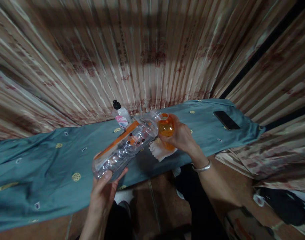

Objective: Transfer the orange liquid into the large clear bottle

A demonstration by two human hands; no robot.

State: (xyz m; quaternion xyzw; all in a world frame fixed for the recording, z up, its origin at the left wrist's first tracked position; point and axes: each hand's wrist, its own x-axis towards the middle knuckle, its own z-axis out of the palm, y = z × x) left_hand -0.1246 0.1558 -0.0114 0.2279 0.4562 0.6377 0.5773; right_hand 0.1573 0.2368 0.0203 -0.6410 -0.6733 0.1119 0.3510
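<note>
Left hand (102,190): nearest to the camera, under the low end of the clear bottle (124,146), fingers and thumb cupped around its base and gripping it.
Clear bottle: 1 big plastic bottle with an orange label strip, tilted, base low on the left, mouth raised to the right, held above the cloth.
Bracelet (202,167): silver band on the right wrist, right of and below the clear bottle's mouth.
Right hand (182,138): just right of the clear bottle's mouth, fingers wrapped around the orange bottle (166,128).
Orange bottle: small, upright, its open top right at the clear bottle's mouth; whether they touch, cannot tell.
Napkin (158,151): white, crumpled, under the clear bottle's raised end.
Cloth (54,160): blue-green, spread beneath the clear bottle.
Small bottle (121,115): black cap, pink label, just behind the clear bottle.
Phone (226,120): dark, well right of the clear bottle.
Curtain (152,50): striped, far behind it.
</note>
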